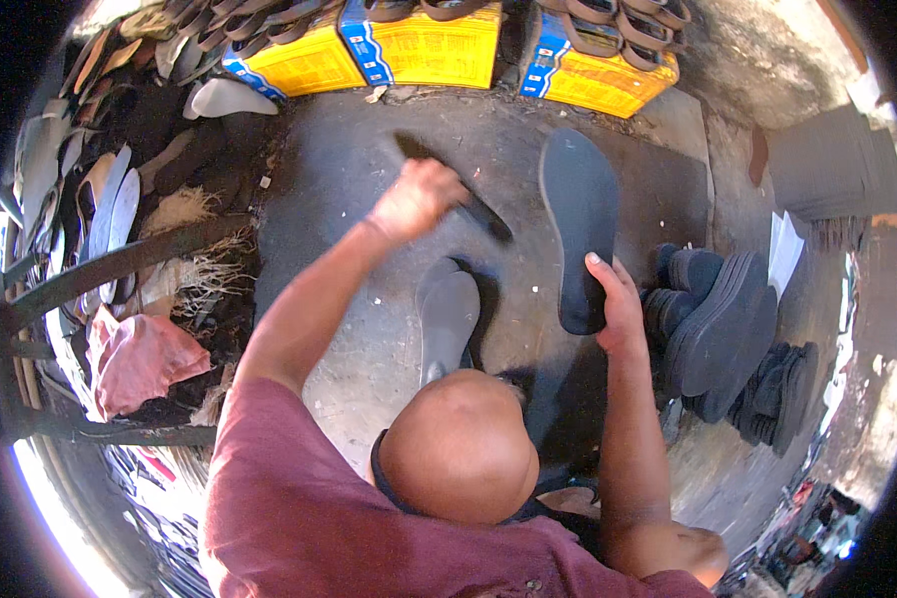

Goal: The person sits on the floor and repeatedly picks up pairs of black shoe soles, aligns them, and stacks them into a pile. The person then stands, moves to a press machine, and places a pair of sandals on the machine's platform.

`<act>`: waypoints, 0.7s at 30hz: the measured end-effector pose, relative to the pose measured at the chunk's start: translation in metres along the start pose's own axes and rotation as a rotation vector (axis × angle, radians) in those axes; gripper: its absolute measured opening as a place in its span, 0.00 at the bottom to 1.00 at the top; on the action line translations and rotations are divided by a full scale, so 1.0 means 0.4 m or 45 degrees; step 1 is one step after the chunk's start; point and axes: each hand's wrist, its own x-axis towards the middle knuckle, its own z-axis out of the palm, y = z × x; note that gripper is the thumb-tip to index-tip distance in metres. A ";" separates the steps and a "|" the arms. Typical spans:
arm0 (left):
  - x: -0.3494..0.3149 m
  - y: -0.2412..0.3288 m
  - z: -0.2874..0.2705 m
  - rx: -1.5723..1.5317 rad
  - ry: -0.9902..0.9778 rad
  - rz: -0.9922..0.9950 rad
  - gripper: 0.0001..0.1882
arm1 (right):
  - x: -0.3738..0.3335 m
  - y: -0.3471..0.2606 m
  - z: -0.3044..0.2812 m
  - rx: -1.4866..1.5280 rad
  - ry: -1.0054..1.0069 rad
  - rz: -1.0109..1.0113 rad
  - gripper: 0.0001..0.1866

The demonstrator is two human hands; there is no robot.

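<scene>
Shoe sole (582, 204), dark grey, is gripped near its lower edge by the right hand (620, 307), between a foot-shaped form (449, 311) and stacked soles (716, 339), while a blurred dark bar (490, 221) is clasped by the left hand (419, 199) over open grey surface (319, 149) bounded ahead by yellow-and-blue boxes (424, 50).

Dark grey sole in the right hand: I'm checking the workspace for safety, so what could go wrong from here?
The sole might twist or slip, as the right hand holds it only near its lower end. The dark, long thing in the left hand could nick it if swung wide. The piled soles beside the right hand might be knocked over.
</scene>
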 end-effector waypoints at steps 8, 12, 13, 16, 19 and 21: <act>-0.225 0.476 0.206 -0.446 0.717 -1.428 0.45 | -0.062 0.150 0.028 -1.191 0.406 -0.448 0.38; -0.277 0.577 0.249 -1.027 0.296 -1.826 0.50 | -0.024 0.293 -0.076 -1.797 0.464 -0.375 0.34; -0.252 0.571 0.215 -0.941 0.200 -1.725 0.46 | -0.003 0.314 -0.075 -1.801 0.451 -0.466 0.29; -0.165 0.548 0.115 -0.613 0.142 -1.381 0.30 | 0.024 0.335 -0.058 -1.727 0.471 -0.571 0.26; -0.129 0.514 0.090 -0.998 0.382 -1.314 0.27 | 0.037 0.314 -0.046 -1.624 0.499 -0.571 0.27; -0.123 0.507 0.097 -1.178 0.727 -1.185 0.29 | 0.056 0.330 -0.054 -1.470 0.509 -0.651 0.30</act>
